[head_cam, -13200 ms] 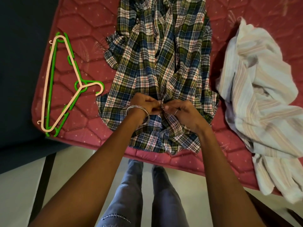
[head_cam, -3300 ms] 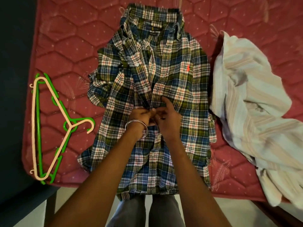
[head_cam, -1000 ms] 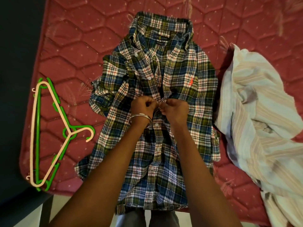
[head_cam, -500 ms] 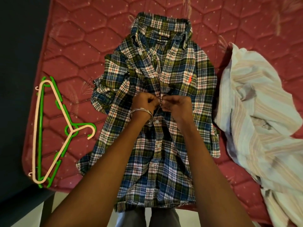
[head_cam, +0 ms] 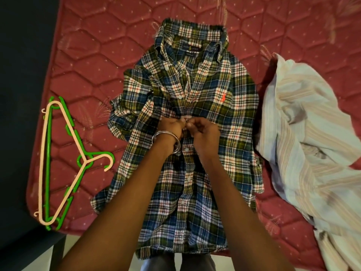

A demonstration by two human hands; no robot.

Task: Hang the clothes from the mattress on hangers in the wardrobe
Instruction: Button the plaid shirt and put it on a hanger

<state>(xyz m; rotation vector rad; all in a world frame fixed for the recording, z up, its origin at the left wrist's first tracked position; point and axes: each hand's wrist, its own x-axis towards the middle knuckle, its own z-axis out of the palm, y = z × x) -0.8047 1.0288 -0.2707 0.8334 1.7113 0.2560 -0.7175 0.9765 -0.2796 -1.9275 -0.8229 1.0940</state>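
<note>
A green, blue and white plaid shirt (head_cam: 230, 114) lies flat on the red quilted mattress (head_cam: 93, 55), collar away from me. My left hand (head_cam: 171, 127), with bangles on its wrist, and my right hand (head_cam: 204, 129) meet at the shirt's front placket mid-chest, each pinching the fabric by a button. Below my hands the placket is buttoned; above them it lies open to the collar. A cream hanger (head_cam: 42, 163) lies on top of a green hanger (head_cam: 47, 133) at the mattress's left edge. A pale striped shirt (head_cam: 312, 143) lies crumpled on the right.
A dark surface (head_cam: 19, 75) runs along the left of the mattress. The mattress's near edge is just below the shirt hem, with my legs (head_cam: 162, 263) and pale floor under it. Bare mattress shows beyond the collar.
Over the earlier frames my hands have moved up the placket from the hem to mid-chest. In the last second they have stayed at the same button; the view has shifted a little.
</note>
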